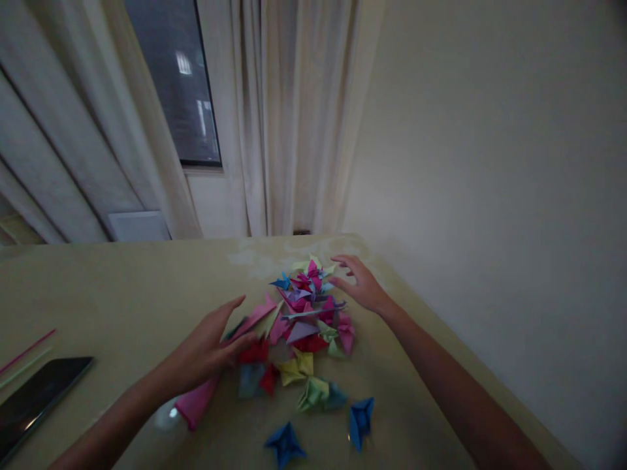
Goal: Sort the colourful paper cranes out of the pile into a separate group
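A heap of folded paper pieces (302,331) in pink, red, purple, green and blue lies on the table. My left hand (215,339) is at the heap's left side, fingers apart, above a pink folded paper piece (198,401) that it partly hides. Beside the far right of the heap is my right hand (360,282), its fingers spread and curved toward the papers, with nothing in them. Nearer to me sit a yellow folded piece (296,367), a green one (315,394) and two blue ones, one star-shaped (285,445) and one boat-like (361,421).
A dark phone-like slab (42,398) lies on the left of the table (122,294), with a pink stick (28,351) and a pale green stick (24,367) near it. Curtains (304,117) and a window (179,78) stand behind; a wall (490,196) borders the right side.
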A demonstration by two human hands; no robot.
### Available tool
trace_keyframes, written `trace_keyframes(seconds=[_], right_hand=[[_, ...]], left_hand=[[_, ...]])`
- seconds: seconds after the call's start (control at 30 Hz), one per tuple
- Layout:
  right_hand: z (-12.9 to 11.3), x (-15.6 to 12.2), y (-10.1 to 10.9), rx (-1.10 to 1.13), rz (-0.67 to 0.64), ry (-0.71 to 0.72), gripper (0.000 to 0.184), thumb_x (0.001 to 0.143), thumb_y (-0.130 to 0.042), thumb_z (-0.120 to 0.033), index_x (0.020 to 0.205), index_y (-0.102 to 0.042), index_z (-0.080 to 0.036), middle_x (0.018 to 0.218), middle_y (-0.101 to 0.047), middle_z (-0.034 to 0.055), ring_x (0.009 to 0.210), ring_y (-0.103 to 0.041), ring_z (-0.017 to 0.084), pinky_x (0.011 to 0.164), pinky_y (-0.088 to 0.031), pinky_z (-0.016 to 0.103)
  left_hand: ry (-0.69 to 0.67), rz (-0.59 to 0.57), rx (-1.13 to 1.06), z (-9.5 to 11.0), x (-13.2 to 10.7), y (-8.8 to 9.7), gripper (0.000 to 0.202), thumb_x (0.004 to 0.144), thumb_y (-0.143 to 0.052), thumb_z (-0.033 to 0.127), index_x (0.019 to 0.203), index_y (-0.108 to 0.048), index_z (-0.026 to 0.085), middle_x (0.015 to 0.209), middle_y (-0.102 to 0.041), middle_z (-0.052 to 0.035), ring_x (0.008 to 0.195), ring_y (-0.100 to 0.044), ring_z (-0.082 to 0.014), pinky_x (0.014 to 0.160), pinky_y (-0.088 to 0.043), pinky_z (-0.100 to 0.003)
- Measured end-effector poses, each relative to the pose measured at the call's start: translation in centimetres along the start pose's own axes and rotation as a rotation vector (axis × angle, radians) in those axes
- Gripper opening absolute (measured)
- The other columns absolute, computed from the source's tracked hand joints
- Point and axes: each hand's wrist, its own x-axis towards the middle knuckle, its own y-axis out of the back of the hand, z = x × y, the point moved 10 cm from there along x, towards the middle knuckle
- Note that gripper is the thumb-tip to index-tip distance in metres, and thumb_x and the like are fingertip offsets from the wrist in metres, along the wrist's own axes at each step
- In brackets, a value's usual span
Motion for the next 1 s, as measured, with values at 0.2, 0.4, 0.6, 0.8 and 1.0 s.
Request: trace_keyframes(seconds=[0.2,0.4,0.6,0.8,1.0], right_hand=[[6.3,6.4,-5.6,-0.015,-0.163,-0.154,0.083,0.082,-0.069,-0.083,0.134,-0.069,-0.018,0.144,-0.059,0.0207,0.146,-0.041,0.043,0.121,-0.033,0.062],[2.8,5.9,-12.0,0.084,-0.495,-0.064,0.071,0.09,-0.056,-0.087,0.079,-0.07,-0.018,0.072,-0.065,0.0019,0.077,-0.062,0.023,0.085,-0.056,0.041],[-1.0,1.0,-11.6,0.205,-0.576,-0.012,0.075,0.092,-0.048,-0.09,0.105,-0.075,-0.021,0.103,-0.074,0.0063,0.102,-0.067,0.027,0.1,-0.054,0.044],[-4.0,-2.1,-13.0,0.71,-0.524,-0.133,0.075,0.087,-0.066,-0.083,0.132,-0.068,-0.022,0.119,-0.074,0.0072,0.11,-0.069,0.025,0.104,-0.055,0.041],[-3.6,-0.2,-7.7,0.725,-0.287,-0.226,0.067,0.089,-0.074,-0.071,0.14,-0.064,-0.028,0.117,-0.075,0.0057,0.103,-0.072,0.026,0.093,-0.06,0.043]], left_hand=[[-0.081,-0.108,0.128,-0.3,-4.3,-4.7,0.112,0.082,-0.075,0.072,0.171,-0.021,0.03,0.174,-0.03,-0.0183,0.157,-0.037,-0.0437,0.123,-0.04,-0.063],[-0.15,-0.07,0.187,4.1,-6.1,-7.1,0.14,0.066,-0.093,0.061,0.17,0.0,0.044,0.18,-0.009,-0.0123,0.162,-0.015,-0.0499,0.121,-0.037,-0.072],[-0.17,-0.031,0.195,5.6,-3.0,-8.8,0.138,0.068,-0.09,0.063,0.171,-0.003,0.037,0.18,-0.006,-0.0153,0.163,-0.005,-0.0495,0.124,-0.029,-0.072],[-0.209,0.021,0.012,8.5,3.3,-8.8,0.111,0.079,-0.083,0.039,0.168,-0.018,0.027,0.173,-0.02,-0.0227,0.158,-0.03,-0.0464,0.12,-0.04,-0.065],[-0.346,0.177,-0.169,12.0,5.7,-1.7,0.09,0.083,-0.07,0.014,0.164,-0.033,0.027,0.153,-0.046,-0.0125,0.141,-0.054,-0.0305,0.12,-0.046,-0.049]])
